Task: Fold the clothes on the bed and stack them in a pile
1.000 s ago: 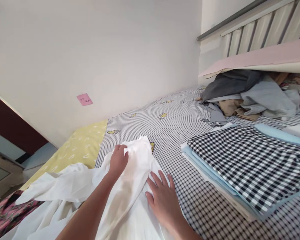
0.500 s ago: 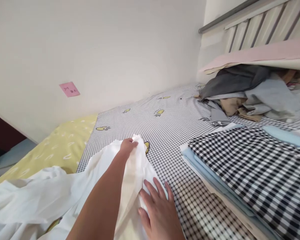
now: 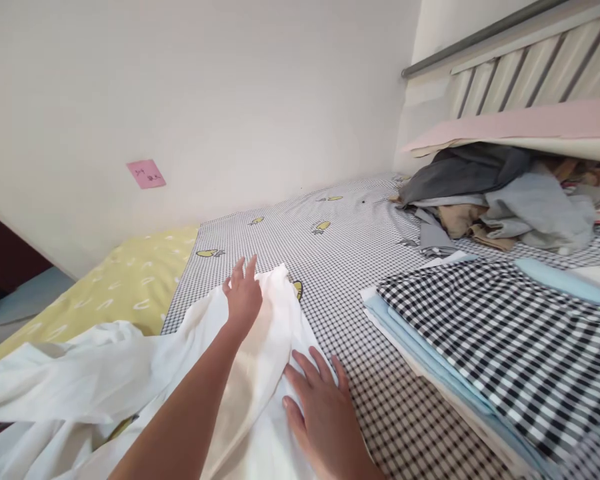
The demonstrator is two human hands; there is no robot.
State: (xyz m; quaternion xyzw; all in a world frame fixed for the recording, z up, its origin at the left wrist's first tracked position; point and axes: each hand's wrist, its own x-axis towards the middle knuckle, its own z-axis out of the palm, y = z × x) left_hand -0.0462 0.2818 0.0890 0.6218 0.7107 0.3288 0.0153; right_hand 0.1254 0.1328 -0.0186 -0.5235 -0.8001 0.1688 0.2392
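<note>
A white garment (image 3: pixel 275 333) lies spread over the bed in front of me, its left part crumpled across the yellow cover. Over its far end is my left hand (image 3: pixel 244 293), fingers extended and holding nothing; whether it touches the cloth I cannot tell. My right hand (image 3: pixel 325 407) rests flat on the garment's near right edge with the fingers spread. A cream-coloured layer of the cloth shows between my two arms.
To the right lies a folded stack topped by a black-and-white checked cloth (image 3: pixel 510 333). Behind it are crumpled grey and brown clothes (image 3: pixel 480 200) under a pink board (image 3: pixel 520 123). The bed sheet (image 3: pixel 275 233) is finely checked; a yellow cover (image 3: pixel 145 273) adjoins it. A pink note (image 3: pixel 146 174) is on the wall.
My left hand has let go of the garment's far corner and moved slightly left, its fingers now stretched out. My right hand stays flat on the cloth.
</note>
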